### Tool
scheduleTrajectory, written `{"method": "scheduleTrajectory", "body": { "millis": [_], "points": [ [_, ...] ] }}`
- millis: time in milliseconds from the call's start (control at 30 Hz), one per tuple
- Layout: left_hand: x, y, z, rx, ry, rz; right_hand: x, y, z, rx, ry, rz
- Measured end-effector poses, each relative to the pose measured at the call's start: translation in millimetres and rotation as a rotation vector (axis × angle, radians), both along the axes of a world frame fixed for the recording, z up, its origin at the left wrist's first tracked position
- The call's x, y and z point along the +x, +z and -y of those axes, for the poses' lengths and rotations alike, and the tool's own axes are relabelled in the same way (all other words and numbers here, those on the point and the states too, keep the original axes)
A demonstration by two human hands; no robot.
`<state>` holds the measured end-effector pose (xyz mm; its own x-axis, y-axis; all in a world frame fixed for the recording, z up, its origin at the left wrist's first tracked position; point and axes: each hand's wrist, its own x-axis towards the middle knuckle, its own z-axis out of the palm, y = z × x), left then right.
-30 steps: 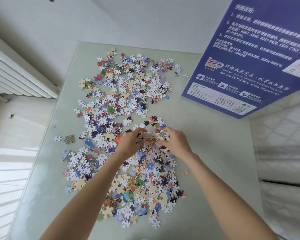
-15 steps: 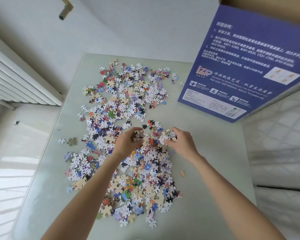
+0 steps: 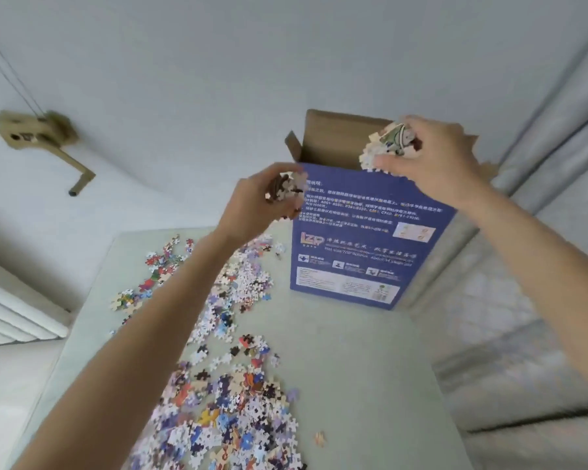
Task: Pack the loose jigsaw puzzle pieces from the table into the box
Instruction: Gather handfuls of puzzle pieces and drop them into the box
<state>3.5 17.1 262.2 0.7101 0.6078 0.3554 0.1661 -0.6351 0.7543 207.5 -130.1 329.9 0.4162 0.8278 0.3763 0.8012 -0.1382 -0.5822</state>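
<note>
Above the blue box (image 3: 364,245), hands grip multicoloured puzzle pieces (image 3: 386,149).

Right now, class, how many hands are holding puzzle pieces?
2. The left hand grips a clump beside the box's upper left corner; the right hand grips another over its open top. No other hands show.

Pale grey-white wall (image 3: 218,62) fills the upper view, soft diffuse daylight. Tan bracket with crank handle (image 3: 45,137) mounted on wall at left, thin cords running up from it. White ribbed radiator (image 3: 11,317) lower left. Pale green bench (image 3: 353,368) in centre. Quilted white fabric (image 3: 523,334) at right, blurred.
</note>
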Motion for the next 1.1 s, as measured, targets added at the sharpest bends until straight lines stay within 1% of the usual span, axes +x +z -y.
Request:
{"method": "scheduleTrajectory", "body": {
  "millis": [67,167,233,300,367,433,533,600,800,900,1000,1100],
  "points": [
    [33.1,34.7,-10.4,0.08,-0.043,0.072,33.9,15.6,-6.1,-0.002,-0.053,0.073],
    [75.1,61.4,-20.6,0.175,-0.1,0.088,63.3,12.1,-10.1,-0.114,-0.071,0.087],
    [97.5,64.5,-24.6,0.251,-0.136,0.033,72.2,0.5,-10.4,-0.159,-0.068,0.064],
    [115.3,60.3,-28.4,0.432,-0.189,-0.066,76.2,-9.1,-9.5,-0.175,-0.042,0.04],
    [128.3,53.1,-33.2,0.608,-0.292,-0.16,80.5,-16.0,-9.3,-0.185,-0.029,0.039],
    [135.4,46.6,-37.3,0.708,-0.38,-0.238,83.8,-20.0,-9.4,-0.19,-0.022,0.058],
    [138.1,42.9,-36.9,0.715,-0.37,-0.342,87.0,-22.6,-8.3,-0.185,0.01,0.054],
    [136.4,40.4,-35.7,0.709,-0.343,-0.36,87.0,-23.1,-7.1,-0.194,0.015,0.056],
    [128.7,36.2,-31.6,0.745,-0.249,-0.298,82.8,-20.0,-10.5,-0.212,-0.007,0.154],
    [125.5,31.8,-29.2,0.794,-0.201,-0.214,80.6,-17.7,-10.9,-0.188,0.029,0.171],
    [122.3,24.9,-27.2,0.878,-0.132,-0.108,78.1,-17.8,-11.0,-0.164,0.017,0.252],
    [119.7,18.6,-25.9,0.896,-0.068,-0.063,72.0,-20.1,-10.0,-0.124,0.011,0.271]
  ]
}}
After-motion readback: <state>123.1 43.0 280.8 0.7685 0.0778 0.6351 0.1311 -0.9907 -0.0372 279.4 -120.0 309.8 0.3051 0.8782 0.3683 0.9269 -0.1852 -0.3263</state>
